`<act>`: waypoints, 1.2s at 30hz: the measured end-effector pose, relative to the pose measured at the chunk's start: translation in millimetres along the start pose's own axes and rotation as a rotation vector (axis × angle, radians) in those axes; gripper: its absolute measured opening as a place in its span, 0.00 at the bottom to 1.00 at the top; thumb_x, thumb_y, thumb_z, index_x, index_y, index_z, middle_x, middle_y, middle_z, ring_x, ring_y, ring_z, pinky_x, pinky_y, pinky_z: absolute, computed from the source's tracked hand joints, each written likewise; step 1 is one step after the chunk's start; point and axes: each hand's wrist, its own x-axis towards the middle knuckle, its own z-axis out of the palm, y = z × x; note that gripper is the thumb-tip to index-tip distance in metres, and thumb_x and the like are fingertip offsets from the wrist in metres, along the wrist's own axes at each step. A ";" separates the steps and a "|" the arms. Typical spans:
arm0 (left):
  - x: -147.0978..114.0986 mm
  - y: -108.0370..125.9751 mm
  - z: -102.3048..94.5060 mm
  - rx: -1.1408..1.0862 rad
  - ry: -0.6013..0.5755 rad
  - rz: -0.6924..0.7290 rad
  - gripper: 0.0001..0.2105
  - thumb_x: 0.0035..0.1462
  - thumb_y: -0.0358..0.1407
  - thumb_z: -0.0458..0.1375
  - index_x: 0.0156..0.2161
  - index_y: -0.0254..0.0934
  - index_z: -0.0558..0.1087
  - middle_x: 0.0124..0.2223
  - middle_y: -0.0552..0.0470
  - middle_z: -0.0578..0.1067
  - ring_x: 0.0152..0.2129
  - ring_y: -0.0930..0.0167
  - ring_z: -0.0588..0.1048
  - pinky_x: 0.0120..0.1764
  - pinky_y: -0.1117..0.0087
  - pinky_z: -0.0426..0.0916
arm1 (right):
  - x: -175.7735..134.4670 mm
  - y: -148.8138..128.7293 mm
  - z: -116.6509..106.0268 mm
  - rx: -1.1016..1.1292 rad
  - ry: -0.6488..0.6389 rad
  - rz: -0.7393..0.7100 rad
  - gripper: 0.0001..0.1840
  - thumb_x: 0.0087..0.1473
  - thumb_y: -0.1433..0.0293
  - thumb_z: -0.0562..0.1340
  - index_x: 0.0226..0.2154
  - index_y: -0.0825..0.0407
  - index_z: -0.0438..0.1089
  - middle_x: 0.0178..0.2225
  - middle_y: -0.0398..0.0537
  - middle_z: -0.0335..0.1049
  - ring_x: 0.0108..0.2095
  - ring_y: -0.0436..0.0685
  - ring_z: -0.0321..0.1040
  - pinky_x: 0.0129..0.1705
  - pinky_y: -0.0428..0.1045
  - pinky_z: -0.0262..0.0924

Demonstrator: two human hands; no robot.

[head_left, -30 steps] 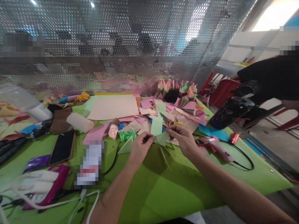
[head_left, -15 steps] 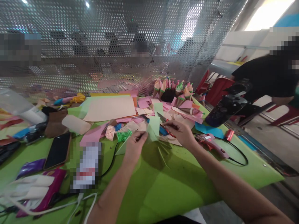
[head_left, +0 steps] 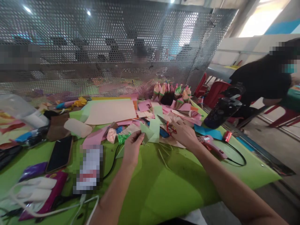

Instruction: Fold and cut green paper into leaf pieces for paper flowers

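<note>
My left hand (head_left: pixel 133 143) pinches a small folded piece of pale green paper (head_left: pixel 145 133) between thumb and fingers. A strip of the same green paper (head_left: pixel 154 126) lies just beyond it, among scraps. My right hand (head_left: pixel 184 132) is at the red handles of a pair of scissors (head_left: pixel 167 125), whose blades point away to the left. Its fingers reach forward past the handles, and its grip is partly hidden. Thin green paper slivers (head_left: pixel 164 156) are on the green tabletop (head_left: pixel 150 187) below my hands.
Paper cones like ice creams (head_left: pixel 179 92) stand at the back by a perforated metal screen (head_left: pixel 112 75). On the right are a pink glue gun (head_left: pixel 214 147), its cord and a dark bottle (head_left: pixel 220 112). Phones (head_left: pixel 59 153) and white cables (head_left: pixel 58 209) lie left. A person in black (head_left: pixel 260 75) is beyond.
My left hand has moved slightly left, and the green paper in it has come away from the strip. My right hand has turned flatter, its fingers stretching forward over the scissors' handles.
</note>
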 end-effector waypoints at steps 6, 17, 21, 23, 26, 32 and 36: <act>0.1 -1.1 -1.2 -0.024 -0.008 -0.005 0.14 0.40 0.41 0.68 0.33 0.36 0.80 0.25 0.55 0.75 0.21 0.77 0.65 0.26 0.75 0.60 | 8.9 12.3 9.5 0.037 -0.031 0.076 0.33 0.48 0.70 0.61 0.58 0.52 0.63 0.52 0.60 0.68 0.43 0.65 0.71 0.35 0.50 0.57; -1.8 5.2 -0.3 -0.044 -0.013 0.003 0.13 0.40 0.42 0.68 0.31 0.36 0.78 0.25 0.56 0.73 0.21 0.77 0.65 0.28 0.74 0.61 | 13.0 28.1 -8.0 1.112 -0.024 0.172 0.18 0.36 0.71 0.63 0.36 0.53 0.74 0.22 0.43 0.71 0.20 0.51 0.61 0.20 0.45 0.50; -1.8 7.0 -1.0 -0.046 -0.019 0.038 0.12 0.41 0.41 0.67 0.31 0.36 0.77 0.25 0.56 0.72 0.22 0.76 0.64 0.27 0.74 0.60 | 6.0 18.5 -16.1 1.636 -0.069 0.202 0.32 0.28 0.76 0.66 0.43 0.48 0.72 0.33 0.42 0.75 0.25 0.50 0.67 0.23 0.43 0.59; -1.5 7.4 -1.6 -0.046 -0.008 0.058 0.12 0.42 0.41 0.66 0.31 0.35 0.77 0.25 0.56 0.72 0.22 0.76 0.64 0.27 0.75 0.60 | -0.1 11.7 -17.7 1.779 -0.136 0.160 0.36 0.26 0.78 0.66 0.45 0.47 0.72 0.34 0.41 0.75 0.28 0.50 0.68 0.27 0.44 0.62; -1.5 7.9 -2.4 -0.039 0.011 0.072 0.11 0.43 0.41 0.66 0.30 0.36 0.76 0.24 0.57 0.71 0.22 0.76 0.64 0.26 0.75 0.59 | -9.2 3.7 -16.4 1.877 -0.293 0.004 0.34 0.31 0.77 0.65 0.47 0.48 0.72 0.32 0.42 0.72 0.28 0.50 0.66 0.28 0.44 0.62; -4.5 13.8 -0.6 -0.022 0.015 0.086 0.10 0.44 0.41 0.64 0.28 0.36 0.74 0.23 0.58 0.69 0.21 0.76 0.63 0.26 0.75 0.58 | -21.0 -5.4 -5.8 1.747 -0.364 -0.048 0.34 0.45 0.63 0.69 0.57 0.45 0.66 0.36 0.45 0.70 0.31 0.51 0.66 0.34 0.46 0.64; -4.7 16.7 0.3 -0.008 0.033 0.111 0.10 0.43 0.40 0.64 0.29 0.36 0.74 0.24 0.57 0.70 0.22 0.76 0.64 0.26 0.74 0.58 | -26.0 -9.1 -6.0 1.526 -0.393 -0.212 0.37 0.50 0.50 0.65 0.60 0.44 0.60 0.39 0.48 0.69 0.40 0.57 0.69 0.47 0.53 0.64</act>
